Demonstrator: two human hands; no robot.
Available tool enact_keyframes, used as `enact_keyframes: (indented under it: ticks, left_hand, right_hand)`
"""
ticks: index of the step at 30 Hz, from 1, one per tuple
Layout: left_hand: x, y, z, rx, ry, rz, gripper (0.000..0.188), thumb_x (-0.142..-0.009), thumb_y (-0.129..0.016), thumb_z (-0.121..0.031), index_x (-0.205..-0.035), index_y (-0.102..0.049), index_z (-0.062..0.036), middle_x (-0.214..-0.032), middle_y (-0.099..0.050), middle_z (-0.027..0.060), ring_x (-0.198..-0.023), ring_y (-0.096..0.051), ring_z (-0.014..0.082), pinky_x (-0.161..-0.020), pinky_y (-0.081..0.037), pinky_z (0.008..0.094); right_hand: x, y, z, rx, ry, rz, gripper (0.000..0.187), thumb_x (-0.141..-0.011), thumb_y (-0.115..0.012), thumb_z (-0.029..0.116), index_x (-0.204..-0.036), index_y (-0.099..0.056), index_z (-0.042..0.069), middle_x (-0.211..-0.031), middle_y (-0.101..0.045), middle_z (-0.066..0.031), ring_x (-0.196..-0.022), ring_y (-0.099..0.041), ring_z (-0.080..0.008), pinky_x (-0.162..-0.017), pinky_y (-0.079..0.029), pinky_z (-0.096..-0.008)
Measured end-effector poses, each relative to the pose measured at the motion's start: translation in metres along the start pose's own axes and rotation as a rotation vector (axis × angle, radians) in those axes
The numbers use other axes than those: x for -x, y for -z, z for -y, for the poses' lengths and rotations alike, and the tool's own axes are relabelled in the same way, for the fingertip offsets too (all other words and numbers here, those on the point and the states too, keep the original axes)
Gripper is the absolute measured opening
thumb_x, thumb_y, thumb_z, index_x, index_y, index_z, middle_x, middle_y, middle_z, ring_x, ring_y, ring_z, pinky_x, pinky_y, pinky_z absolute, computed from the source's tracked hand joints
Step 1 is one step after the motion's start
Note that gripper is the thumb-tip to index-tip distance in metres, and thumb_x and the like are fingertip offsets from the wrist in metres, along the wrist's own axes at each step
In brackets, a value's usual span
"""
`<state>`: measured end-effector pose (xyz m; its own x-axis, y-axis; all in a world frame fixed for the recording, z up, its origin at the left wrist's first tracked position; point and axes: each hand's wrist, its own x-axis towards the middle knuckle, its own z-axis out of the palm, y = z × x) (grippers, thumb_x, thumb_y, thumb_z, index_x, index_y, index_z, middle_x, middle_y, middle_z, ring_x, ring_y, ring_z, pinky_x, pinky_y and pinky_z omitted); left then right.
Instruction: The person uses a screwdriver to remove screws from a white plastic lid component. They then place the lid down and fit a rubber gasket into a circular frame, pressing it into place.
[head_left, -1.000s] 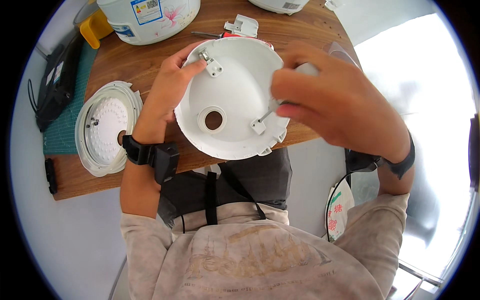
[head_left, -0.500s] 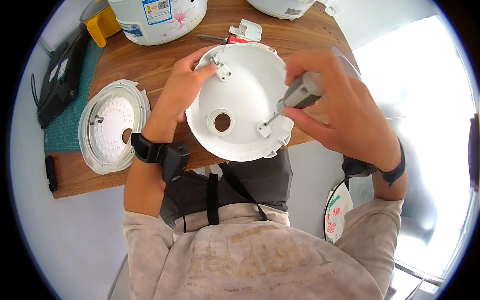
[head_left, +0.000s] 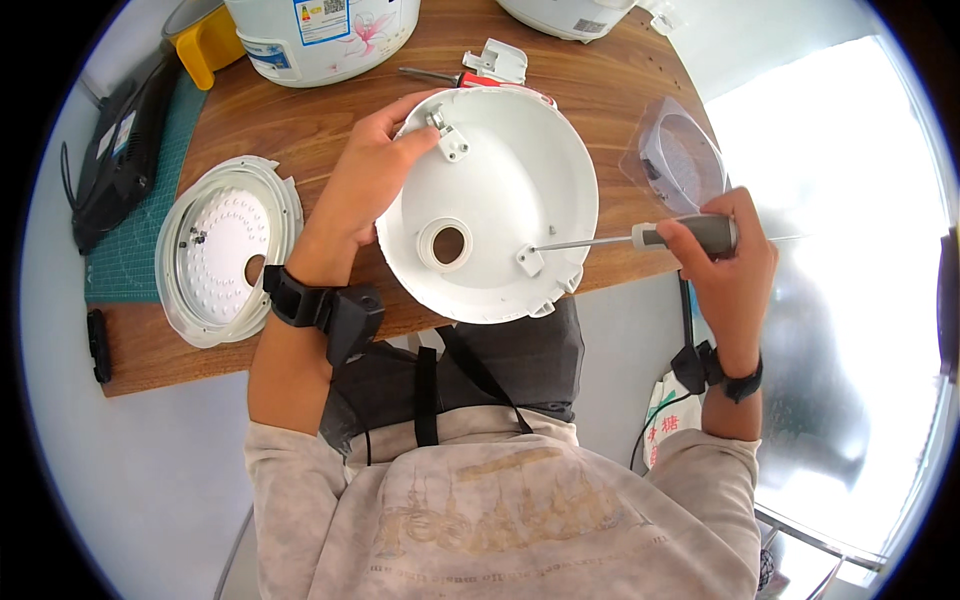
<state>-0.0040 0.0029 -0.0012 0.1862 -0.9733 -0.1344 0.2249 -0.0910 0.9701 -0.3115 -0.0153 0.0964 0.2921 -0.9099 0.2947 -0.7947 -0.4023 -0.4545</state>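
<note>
Head view. I have the left hand on the upper left rim of a white bowl-shaped cover, thumb over the inner wall beside a hinge bracket, other fingers partly hidden behind the rim; grip narrow, rim between. The cover lies hollow side up, its near edge reaching past the front edge of the worktop.

The right hand is well apart from the cover, fingers closed round the grey handle of a screwdriver. I read the shaft as almost level across the view, tip at a small white block inside the cover, lower right; whether it sits in a screw I cannot tell. A round collar rings a hole to the block's left.

Other items, as I log them: red-handled screwdriver just beyond the cover, near a white plastic part; clear container to the right; round white lid plate to the left, near a green mat.
</note>
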Motion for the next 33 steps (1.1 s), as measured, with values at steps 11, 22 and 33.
enact_keyframes:
  ticks: [11,22,33]
  left_hand:
    - [0.0,0.002,-0.004,-0.012,-0.002,-0.025,0.039,-0.095,-0.055,-0.009,-0.133,-0.061,-0.0047,-0.114,-0.069,0.0094,-0.095,-0.068,0.015,-0.083,-0.055,0.0301]
    - [0.002,0.003,-0.006,-0.033,-0.015,-0.026,0.038,-0.095,-0.055,-0.009,-0.132,-0.062,-0.0043,-0.115,-0.07,0.0095,-0.096,-0.069,0.0154,-0.084,-0.055,0.0299]
    - [0.004,0.0,-0.01,-0.022,-0.012,-0.027,0.04,-0.095,-0.055,-0.007,-0.134,-0.061,-0.0039,-0.115,-0.07,0.0101,-0.095,-0.069,0.0161,-0.083,-0.056,0.0304]
  right_hand:
    - [0.013,-0.004,-0.008,-0.26,0.087,0.057,0.034,-0.085,-0.082,0.013,-0.099,-0.053,0.002,-0.078,-0.07,-0.0091,-0.065,-0.061,-0.0105,-0.062,-0.048,-0.0239]
    - [-0.012,-0.002,0.004,-0.2,0.296,0.135,0.034,-0.082,-0.082,0.01,-0.102,-0.055,0.002,-0.086,-0.066,-0.01,-0.074,-0.064,-0.0195,-0.068,-0.052,-0.0277]
    - [-0.042,0.003,0.03,-0.194,0.585,0.323,0.031,-0.079,-0.08,0.003,-0.1,-0.058,0.002,-0.095,-0.062,-0.0113,-0.077,-0.061,-0.0304,-0.066,-0.051,-0.0358]
